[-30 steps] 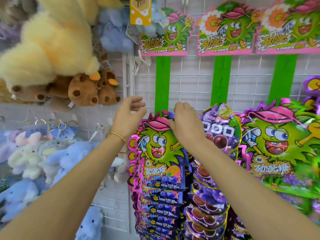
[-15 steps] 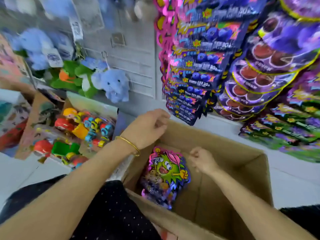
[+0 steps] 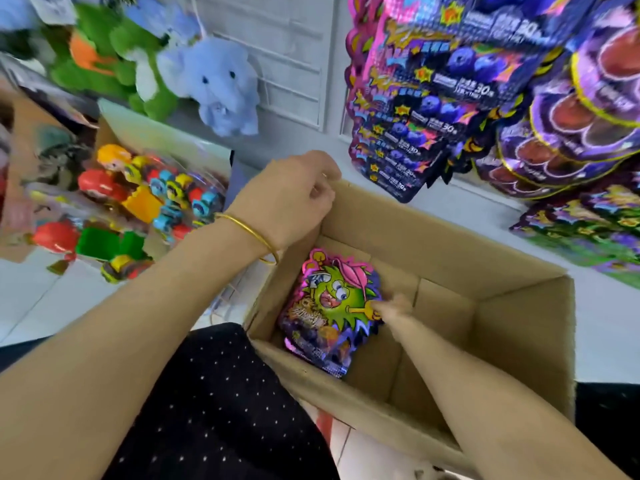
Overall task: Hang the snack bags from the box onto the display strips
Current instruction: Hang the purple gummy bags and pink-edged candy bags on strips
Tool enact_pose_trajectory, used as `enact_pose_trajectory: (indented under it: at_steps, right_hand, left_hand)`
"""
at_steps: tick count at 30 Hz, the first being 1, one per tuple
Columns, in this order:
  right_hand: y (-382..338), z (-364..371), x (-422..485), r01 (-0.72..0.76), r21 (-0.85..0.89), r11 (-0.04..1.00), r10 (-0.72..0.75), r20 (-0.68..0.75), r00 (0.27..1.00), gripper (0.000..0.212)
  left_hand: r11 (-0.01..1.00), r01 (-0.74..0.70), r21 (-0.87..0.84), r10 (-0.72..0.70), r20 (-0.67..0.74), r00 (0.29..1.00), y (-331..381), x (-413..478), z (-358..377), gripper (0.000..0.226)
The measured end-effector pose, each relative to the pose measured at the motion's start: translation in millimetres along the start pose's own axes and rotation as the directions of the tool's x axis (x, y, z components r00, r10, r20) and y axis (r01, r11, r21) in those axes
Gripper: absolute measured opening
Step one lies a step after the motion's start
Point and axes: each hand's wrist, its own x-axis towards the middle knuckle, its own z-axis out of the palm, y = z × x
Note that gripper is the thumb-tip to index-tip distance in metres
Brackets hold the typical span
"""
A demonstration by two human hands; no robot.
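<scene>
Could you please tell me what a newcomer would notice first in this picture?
First comes the bright snack bag with a green cartoon face, lying in the open cardboard box at centre. The right hand reaches down to its edge, and the left hand sits at the box's far corner. Next, the hanging snack bags crowd the upper right in purple and pink, and a blue plush elephant hangs at upper left.

- 1 thin gold bangle (image 3: 254,233) on the wrist of the left hand (image 3: 287,199).
- Black garment (image 3: 214,410) with small white dots.
- 2 bare forearms (image 3: 121,323).
</scene>
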Motion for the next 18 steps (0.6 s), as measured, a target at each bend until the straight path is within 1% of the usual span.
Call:
enact_pose_trajectory:
  at_steps: [1,2,4,5,8,10,12,14,16,18]
  right_hand:
    - [0.0,-1.3,1.6,-0.021,0.077,0.997,0.021,0.008,1.000,0.026]
    - [-1.5,-3.6,0.9,-0.058,0.165,0.985,0.051,0.046,0.998,0.033]
    - [-7.9,-7.1,-6.8,-0.085,0.308,0.948,0.045,0.133,0.990,0.035]
    - [-10.5,-9.6,-9.6,-0.051,0.328,0.943,0.001,0.148,0.989,0.031]
    - [-21.9,-31.2,-25.6,0.095,0.351,0.932,-0.176,0.206,0.963,0.016]
    - [-31.4,-58.4,-40.8,0.208,0.367,0.907,-0.319,0.274,0.907,0.008]
    - [-42.2,-93.6,-58.9,0.311,0.362,0.879,-0.434,0.334,0.837,0.008]
    - [-52.9,-129.3,-80.4,0.416,0.282,0.865,-0.498,0.367,0.786,0.006]
    - [-61.4,-159.6,-98.8,0.479,0.216,0.851,-0.525,0.382,0.760,0.011]
    - [-69.6,-185.6,-120.5,0.503,0.204,0.840,-0.541,0.393,0.743,0.017]
  left_hand:
    - [1.000,-0.008,-0.008,0.008,-0.005,1.000,0.2,0.6,1.2,0.026]
    - [1.000,-0.016,-0.014,0.016,-0.011,1.000,0.1,1.3,2.7,0.026]
    - [1.000,-0.019,-0.020,0.019,-0.010,1.000,-0.1,3.0,6.4,0.025]
    - [1.000,-0.015,-0.021,0.015,-0.007,1.000,-0.4,4.1,8.0,0.025]
    - [1.000,-0.016,-0.002,0.016,0.027,1.000,-1.7,6.3,12.9,0.025]
    - [1.000,-0.020,0.023,0.018,0.075,0.997,-1.9,7.6,17.4,0.028]
    - [0.994,-0.051,0.093,0.038,0.131,0.991,-1.6,8.8,23.6,0.037]
    - [0.982,-0.080,0.172,0.048,0.184,0.982,0.0,9.8,30.3,0.054]
    - [0.982,-0.092,0.165,0.054,0.220,0.974,6.6,7.8,35.2,0.070]
    - [0.989,-0.076,0.130,0.047,0.209,0.977,16.4,5.6,39.0,0.079]
